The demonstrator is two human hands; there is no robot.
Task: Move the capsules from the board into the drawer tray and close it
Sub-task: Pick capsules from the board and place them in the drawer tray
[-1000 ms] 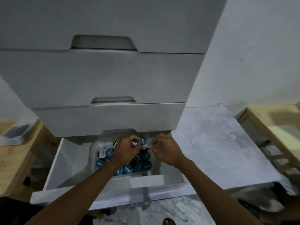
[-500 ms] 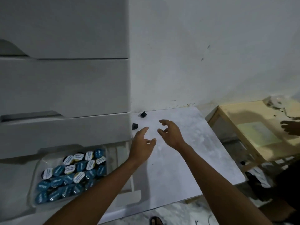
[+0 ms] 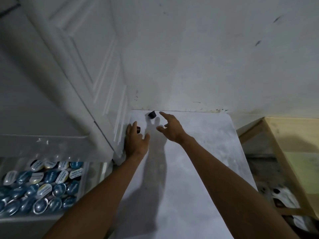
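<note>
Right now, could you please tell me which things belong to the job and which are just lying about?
Job: far capsule, near capsule, marble board, drawer tray, stored capsules.
Lying about: wooden table, white clutter on the floor.

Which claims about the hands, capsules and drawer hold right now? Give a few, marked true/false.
1. Two dark capsules lie on the board: the far capsule by the wall, the near capsule by the cabinet. True.
2. The drawer is closed. False: it is open, and its tray is packed with capsules.
3. The right hand holds a capsule. False: it is open and empty, with its index finger stretched toward the far capsule, not touching it.
4. The left hand is right beside the near capsule. True.
</note>
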